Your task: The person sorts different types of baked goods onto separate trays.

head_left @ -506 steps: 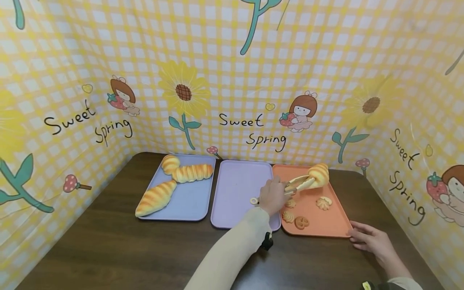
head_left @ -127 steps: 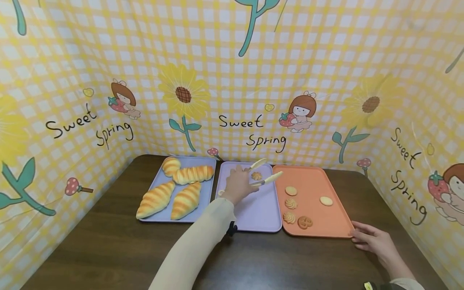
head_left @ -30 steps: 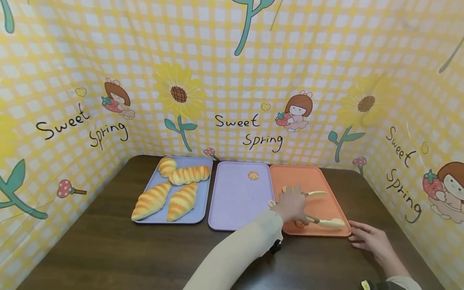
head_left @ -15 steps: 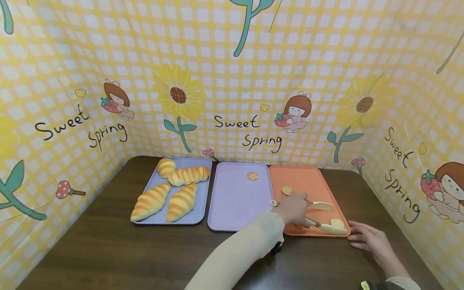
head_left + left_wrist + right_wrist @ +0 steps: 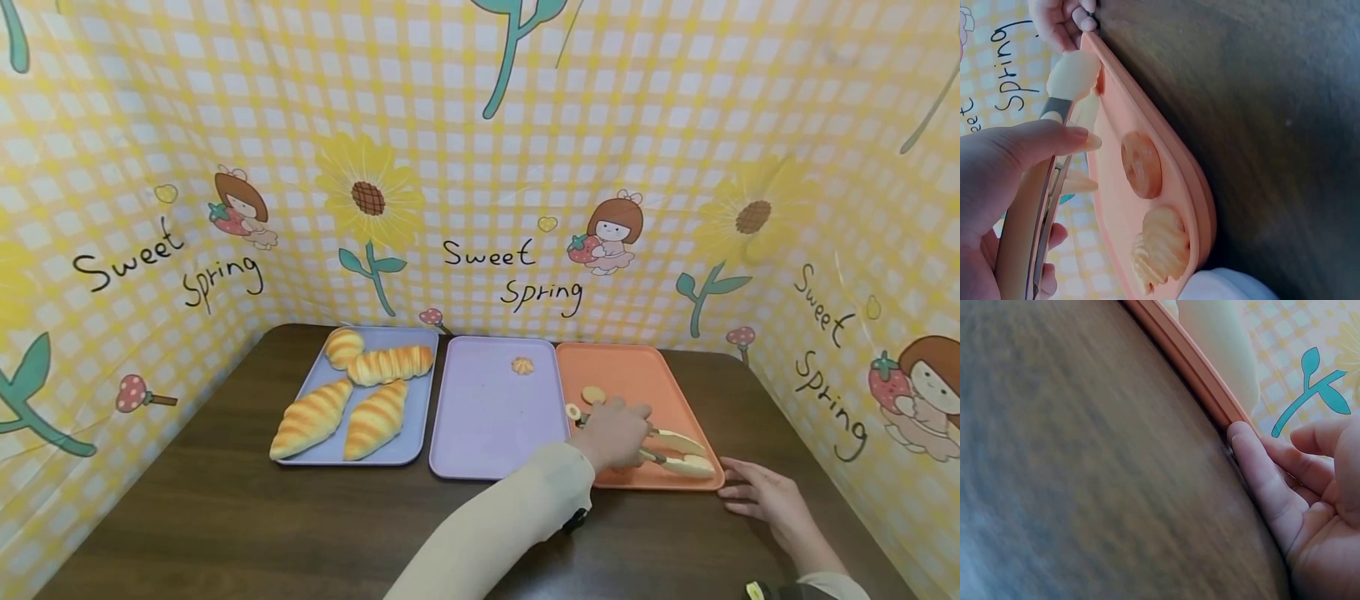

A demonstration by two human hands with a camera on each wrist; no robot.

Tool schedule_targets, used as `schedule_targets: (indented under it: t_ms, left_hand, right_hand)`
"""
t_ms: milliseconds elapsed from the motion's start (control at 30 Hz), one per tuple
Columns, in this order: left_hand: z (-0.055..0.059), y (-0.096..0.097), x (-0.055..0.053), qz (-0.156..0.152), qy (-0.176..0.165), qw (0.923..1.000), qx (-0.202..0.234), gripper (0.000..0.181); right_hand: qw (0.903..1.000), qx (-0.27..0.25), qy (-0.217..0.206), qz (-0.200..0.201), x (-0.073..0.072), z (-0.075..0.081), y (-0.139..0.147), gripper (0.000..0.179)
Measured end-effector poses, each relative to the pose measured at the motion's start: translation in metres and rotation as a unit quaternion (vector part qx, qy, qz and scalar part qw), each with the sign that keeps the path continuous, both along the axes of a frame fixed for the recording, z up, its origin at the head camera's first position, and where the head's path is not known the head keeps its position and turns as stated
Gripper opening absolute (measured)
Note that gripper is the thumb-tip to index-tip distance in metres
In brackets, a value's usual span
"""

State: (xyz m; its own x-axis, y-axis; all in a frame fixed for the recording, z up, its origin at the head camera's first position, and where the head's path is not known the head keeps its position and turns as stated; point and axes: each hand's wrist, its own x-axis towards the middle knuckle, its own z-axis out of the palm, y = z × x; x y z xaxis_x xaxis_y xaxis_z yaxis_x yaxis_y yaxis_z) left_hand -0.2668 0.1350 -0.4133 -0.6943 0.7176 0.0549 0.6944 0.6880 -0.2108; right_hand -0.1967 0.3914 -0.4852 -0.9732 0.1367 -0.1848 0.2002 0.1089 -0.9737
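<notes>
In the foreground, the right hand (image 5: 768,504) rests its extended fingers against the near corner of an orange tray (image 5: 622,367), while the left hand (image 5: 617,432) grips tongs (image 5: 693,467) low over that tray, their tips slightly apart. Beyond the left hand on the same tray lies a round cookie (image 5: 593,394); farther back, a fluted cookie (image 5: 522,366) occupies the purple tray (image 5: 487,417), before a checked cloth (image 5: 480,150).
</notes>
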Motion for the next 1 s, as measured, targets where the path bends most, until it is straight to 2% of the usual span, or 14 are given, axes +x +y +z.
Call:
schedule_targets:
  t_ms: [133,367,567,767,1000]
  left_hand:
    - [-0.002,-0.001,0.001,-0.002,0.006,1.0000,0.001,0.026]
    - [-0.004,-0.006,0.002,-0.002,0.009,0.9999,0.013,0.034]
    - [-0.003,-0.012,-0.001,-0.001,0.005,0.9995,0.031,0.034]
    - [-0.005,-0.017,0.000,-0.004,0.015,0.9992,0.037,0.037]
    - [-0.003,-0.024,-0.002,0.002,0.018,0.9983,0.056,0.040]
  right_hand:
    - [1.0000,0.005,0.001,0.001,0.000,-0.001,-0.001,0.028]
    - [0.9999,0.011,-0.004,0.000,-0.001,-0.001,0.000,0.026]
    - [0.9999,0.010,-0.006,0.004,-0.002,0.000,0.002,0.027]
    - [0.9998,0.015,-0.014,0.000,-0.002,0.001,0.001,0.026]
    - [1.0000,-0.003,-0.007,-0.005,0.000,0.001,0.000,0.027]
